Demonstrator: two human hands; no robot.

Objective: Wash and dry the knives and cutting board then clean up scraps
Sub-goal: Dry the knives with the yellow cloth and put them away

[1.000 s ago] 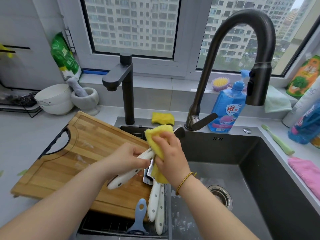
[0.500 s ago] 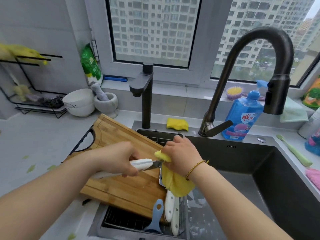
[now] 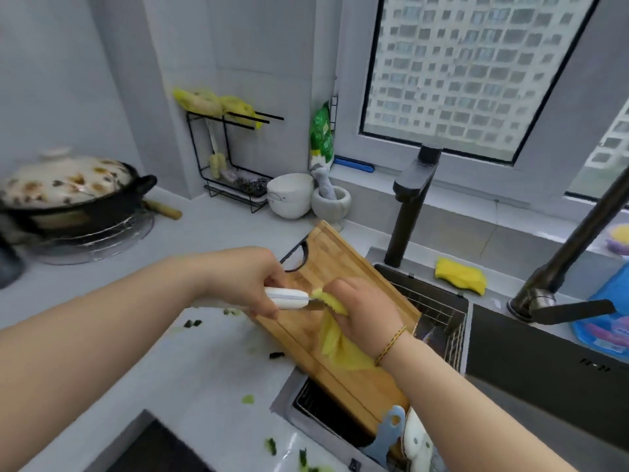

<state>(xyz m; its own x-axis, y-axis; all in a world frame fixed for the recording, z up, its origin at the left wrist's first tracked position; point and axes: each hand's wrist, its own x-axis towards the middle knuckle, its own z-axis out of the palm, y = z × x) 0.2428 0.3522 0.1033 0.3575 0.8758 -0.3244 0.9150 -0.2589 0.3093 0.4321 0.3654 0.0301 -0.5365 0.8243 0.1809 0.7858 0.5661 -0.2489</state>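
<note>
Far left of the frame: dark pot (image 3: 68, 192) with patterned lid, well apart from the work. Ignore.

Lower left to centre: green scraps (image 3: 192, 323) scattered on the pale surface (image 3: 204, 240). Leave for the final stage.

Centre: left grip (image 3: 252, 281) closed round the white handle of the knife (image 3: 287, 298), held roughly level above the cutting board (image 3: 340, 257). Hold the handle firmly and lock the wrist.

Just right of centre: right grip (image 3: 367, 308) closed on the yellow cloth (image 3: 340, 349), folded round the blade. Blade hidden inside the fold; edge direction not discernible. Judged step: wiping the blade.
- Press on the flat sides only, with the spine toward the palm.
- Draw the cloth from handle end to tip, one direction only.
- Refold to a fresh patch before a second pass.

Below the hands: cutting board lying slantwise, partly on the surface, partly over the sink rack (image 3: 439, 311). Avoid leaning on it; possibly prone to tipping.

Lower right: other white-handled knives (image 3: 417, 441) beside a blue peeler (image 3: 388, 434), below the board's near end.
</note>
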